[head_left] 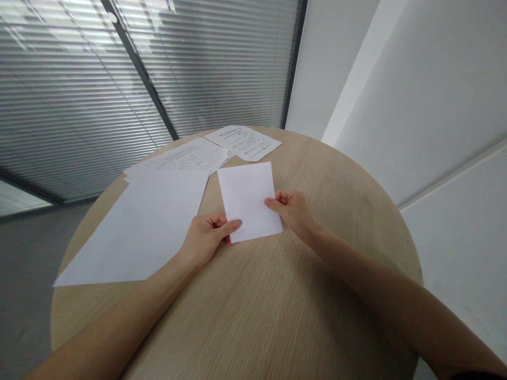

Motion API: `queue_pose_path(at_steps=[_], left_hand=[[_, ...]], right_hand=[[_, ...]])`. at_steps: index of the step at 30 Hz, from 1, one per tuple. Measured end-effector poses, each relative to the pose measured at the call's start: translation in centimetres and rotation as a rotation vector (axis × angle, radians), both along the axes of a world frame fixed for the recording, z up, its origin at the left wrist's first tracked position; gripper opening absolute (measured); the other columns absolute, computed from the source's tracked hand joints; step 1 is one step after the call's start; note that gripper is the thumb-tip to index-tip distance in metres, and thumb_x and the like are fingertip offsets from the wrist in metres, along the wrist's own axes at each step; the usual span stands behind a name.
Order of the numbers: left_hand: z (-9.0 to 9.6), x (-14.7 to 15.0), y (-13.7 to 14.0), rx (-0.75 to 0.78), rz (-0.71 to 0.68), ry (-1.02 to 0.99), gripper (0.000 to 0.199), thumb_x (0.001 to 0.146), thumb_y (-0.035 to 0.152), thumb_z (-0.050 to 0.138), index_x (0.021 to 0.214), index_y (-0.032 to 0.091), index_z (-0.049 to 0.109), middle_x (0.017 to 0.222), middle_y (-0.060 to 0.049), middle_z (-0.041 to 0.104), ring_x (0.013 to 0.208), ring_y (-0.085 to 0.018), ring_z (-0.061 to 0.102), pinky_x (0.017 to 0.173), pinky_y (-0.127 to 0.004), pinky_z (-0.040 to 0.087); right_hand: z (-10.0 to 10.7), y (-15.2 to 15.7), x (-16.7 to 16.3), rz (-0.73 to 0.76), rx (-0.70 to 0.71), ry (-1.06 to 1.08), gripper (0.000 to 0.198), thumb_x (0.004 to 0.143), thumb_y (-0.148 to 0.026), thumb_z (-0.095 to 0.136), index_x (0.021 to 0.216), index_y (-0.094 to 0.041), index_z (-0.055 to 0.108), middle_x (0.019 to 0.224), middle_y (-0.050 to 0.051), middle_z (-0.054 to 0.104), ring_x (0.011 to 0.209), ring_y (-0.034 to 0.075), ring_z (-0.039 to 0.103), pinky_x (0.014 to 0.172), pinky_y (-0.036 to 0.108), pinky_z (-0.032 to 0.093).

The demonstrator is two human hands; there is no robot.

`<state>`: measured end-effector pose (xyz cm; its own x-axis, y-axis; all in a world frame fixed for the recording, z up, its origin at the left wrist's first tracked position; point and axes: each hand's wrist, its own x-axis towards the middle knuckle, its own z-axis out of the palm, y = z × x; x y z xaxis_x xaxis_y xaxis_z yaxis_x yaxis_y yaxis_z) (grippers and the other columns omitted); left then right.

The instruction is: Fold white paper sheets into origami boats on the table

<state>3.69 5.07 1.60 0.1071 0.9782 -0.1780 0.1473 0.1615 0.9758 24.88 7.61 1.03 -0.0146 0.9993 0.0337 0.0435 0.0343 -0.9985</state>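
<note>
A round table (pixel 245 301) of pale, streaky wood grain spreads beneath both arms. Above it, the left hand (pixel 208 232) pinches the lower left edge of a smooth, four-sided white sheet (pixel 249 198), the right hand's (pixel 295 208) grip pinching its right edge. Leftward lies a larger plain sheet (pixel 158 227); beyond, thin printed pages (pixel 245 142), then slatted blinds (pixel 229 58)

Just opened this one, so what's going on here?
A person holds a small white sheet in both hands above a round wooden table: the left hand grips it near its lower left corner, the right hand its right edge. A larger white sheet lies to the left, and printed pages lie toward the far edge.
</note>
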Motion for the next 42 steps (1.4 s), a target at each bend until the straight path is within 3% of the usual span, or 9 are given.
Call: queue_pose_path(at_steps=[10,20,24,28,33,36,40,42], left_hand=[[1.0,0.6,-0.6,-0.035,-0.067,0.01,0.025,0.063,0.041,0.082,0.057,0.02,0.068,0.052,-0.002,0.065,0.046,-0.012,0.054,0.048,-0.024,0.043],[1.2,0.7,-1.1,0.005,-0.143,0.102,0.027,0.068,0.04,0.075,0.057,0.018,0.064,0.056,0.0,0.065,0.051,-0.01,0.053,0.051,-0.021,0.042],[0.9,0.5,-1.1,0.019,-0.182,0.12,0.033,0.068,0.045,0.075,0.057,0.017,0.063,0.053,0.001,0.061,0.046,-0.008,0.048,0.045,-0.02,0.034],[0.6,0.2,-0.7,0.078,-0.068,0.052,0.033,0.071,0.049,0.074,0.066,0.017,0.068,0.059,0.0,0.065,0.052,-0.011,0.054,0.05,-0.022,0.041],[0.0,0.0,-0.3,0.136,0.105,-0.034,0.031,0.068,0.044,0.078,0.058,0.018,0.062,0.052,0.002,0.062,0.048,-0.01,0.052,0.049,-0.022,0.042],[-0.2,0.0,-0.4,0.125,0.11,-0.048,0.032,0.068,0.043,0.078,0.058,0.017,0.062,0.053,0.001,0.063,0.049,-0.01,0.053,0.05,-0.021,0.042],[-0.1,0.4,-0.6,0.107,0.075,-0.019,0.032,0.068,0.045,0.078,0.06,0.017,0.064,0.055,0.001,0.064,0.05,-0.009,0.054,0.05,-0.02,0.041],[0.0,0.6,-0.7,0.109,0.048,0.014,0.031,0.068,0.045,0.077,0.061,0.017,0.066,0.055,0.001,0.064,0.049,-0.009,0.053,0.049,-0.02,0.039]], right_hand=[[0.4,0.2,0.6,-0.038,0.012,0.049,0.037,0.064,-0.047,0.075,0.057,-0.02,0.051,0.055,-0.004,0.051,0.049,0.009,0.042,0.047,0.024,0.029],[0.6,0.3,0.8,-0.06,-0.035,0.086,0.034,0.062,-0.046,0.073,0.057,-0.019,0.053,0.056,-0.004,0.053,0.051,0.009,0.043,0.049,0.024,0.03],[0.8,0.1,1.0,-0.017,-0.049,0.061,0.035,0.062,-0.046,0.074,0.057,-0.019,0.052,0.055,-0.004,0.053,0.051,0.008,0.042,0.049,0.024,0.029],[0.5,0.0,1.0,0.094,-0.09,0.035,0.034,0.062,-0.046,0.075,0.059,-0.019,0.054,0.058,-0.003,0.058,0.051,0.009,0.046,0.049,0.024,0.032],[-0.1,0.1,0.9,0.195,-0.092,0.047,0.03,0.064,-0.043,0.076,0.063,-0.019,0.058,0.067,0.0,0.066,0.059,0.012,0.057,0.057,0.026,0.042],[-0.2,0.2,0.8,0.17,-0.022,0.052,0.026,0.067,-0.039,0.074,0.08,-0.019,0.064,0.074,0.001,0.07,0.064,0.014,0.062,0.063,0.029,0.048],[0.0,0.2,0.9,0.003,0.202,-0.008,0.063,0.065,-0.034,0.077,0.123,-0.022,0.056,0.105,0.007,0.071,0.084,0.019,0.066,0.074,0.035,0.054],[0.2,0.1,0.9,-0.056,0.296,-0.095,0.069,0.067,-0.034,0.077,0.131,-0.024,0.052,0.122,0.01,0.065,0.094,0.021,0.065,0.078,0.038,0.054]])
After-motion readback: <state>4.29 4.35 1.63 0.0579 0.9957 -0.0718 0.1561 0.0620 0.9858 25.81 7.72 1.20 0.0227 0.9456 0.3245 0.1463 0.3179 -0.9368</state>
